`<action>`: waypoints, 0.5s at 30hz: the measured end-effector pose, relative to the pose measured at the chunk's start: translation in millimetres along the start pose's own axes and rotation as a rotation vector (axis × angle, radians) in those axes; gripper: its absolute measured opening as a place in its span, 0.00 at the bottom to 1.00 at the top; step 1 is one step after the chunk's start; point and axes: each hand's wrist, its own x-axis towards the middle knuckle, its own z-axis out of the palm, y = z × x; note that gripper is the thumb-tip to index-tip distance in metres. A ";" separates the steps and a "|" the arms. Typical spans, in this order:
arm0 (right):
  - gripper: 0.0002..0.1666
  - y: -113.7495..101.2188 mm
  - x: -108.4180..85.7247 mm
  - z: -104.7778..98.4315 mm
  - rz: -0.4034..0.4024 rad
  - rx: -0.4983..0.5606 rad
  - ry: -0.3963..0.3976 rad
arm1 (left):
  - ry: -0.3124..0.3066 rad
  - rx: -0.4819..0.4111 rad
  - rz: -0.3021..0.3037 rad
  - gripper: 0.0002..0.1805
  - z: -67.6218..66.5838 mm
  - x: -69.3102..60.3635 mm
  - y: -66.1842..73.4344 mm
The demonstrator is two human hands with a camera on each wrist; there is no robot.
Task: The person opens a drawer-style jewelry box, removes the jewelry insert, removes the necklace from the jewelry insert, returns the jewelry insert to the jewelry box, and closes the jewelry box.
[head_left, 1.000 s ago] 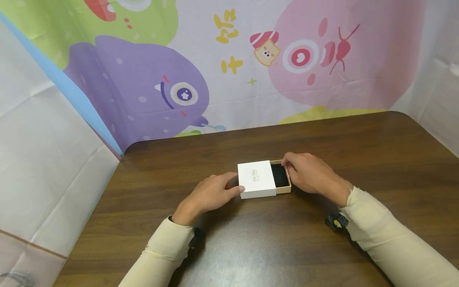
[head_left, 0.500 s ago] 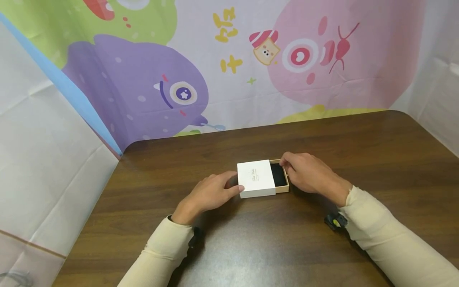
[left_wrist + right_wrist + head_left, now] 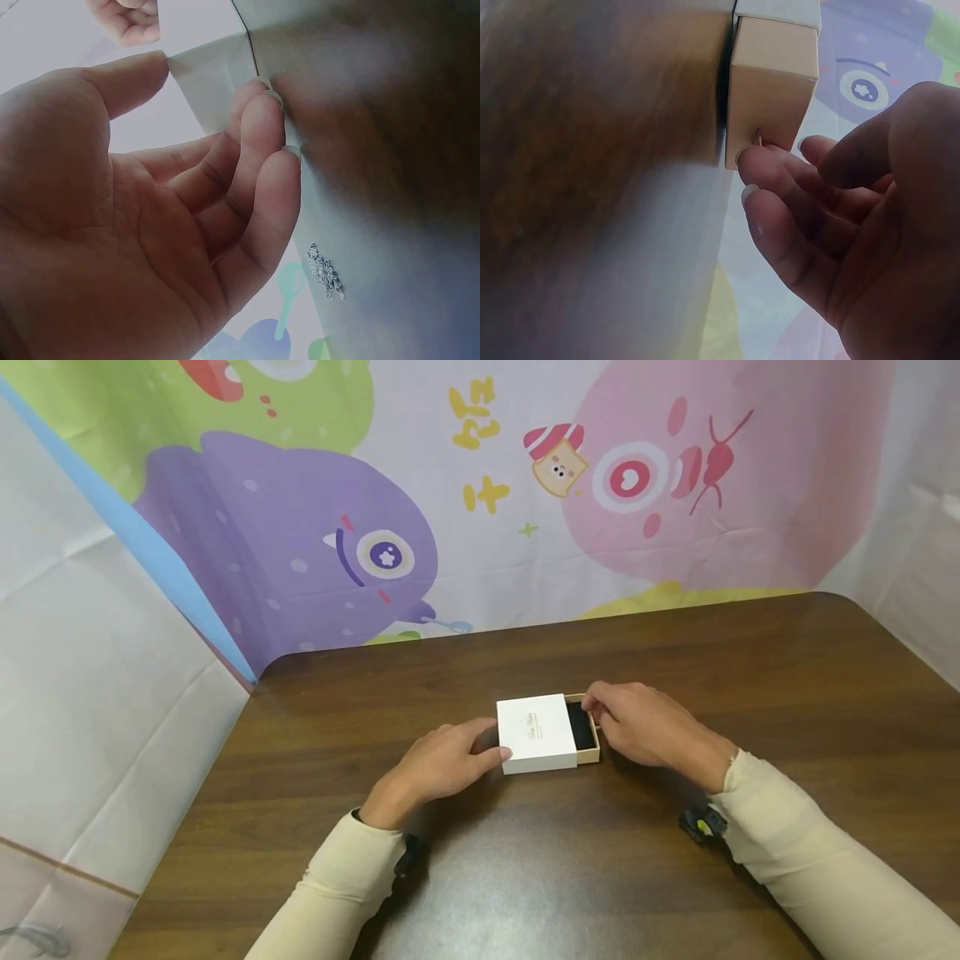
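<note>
A small sliding gift box lies on the table, its white sleeve (image 3: 536,733) bearing gold lettering. From the sleeve's right end a tan inner tray (image 3: 588,757) sticks out a little, with black padding (image 3: 581,727) inside. My left hand (image 3: 438,764) holds the sleeve's left end, thumb at the near corner and curled fingers along the end. At the tray's outer end, my right hand (image 3: 645,722) has curled fingers on the end wall and rim. In the right wrist view a small tab (image 3: 758,139) shows beside its fingertips.
The brown wooden table (image 3: 480,868) runs back to a cartoon-printed curtain (image 3: 495,552). A small silver chain-like thing (image 3: 325,271) appears on the tabletop in the left wrist view; the head view does not show it. Pale panels (image 3: 97,677) stand on the left.
The tray has slid left, further into the sleeve, and my right hand has moved left with it. My left hand and the sleeve have hardly moved.
</note>
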 end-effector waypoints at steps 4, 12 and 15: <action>0.12 -1.0 -0.1 0.3 -0.011 0.005 -0.015 | 0.001 -0.003 0.003 0.24 -1.1 -0.5 0.7; 0.12 -1.2 -0.1 0.5 -0.040 -0.002 -0.025 | -0.004 -0.007 0.000 0.26 -1.2 -0.1 1.3; 0.10 -1.8 0.2 1.4 -0.056 -0.002 -0.037 | 0.000 -0.004 -0.004 0.26 -0.8 -0.6 1.1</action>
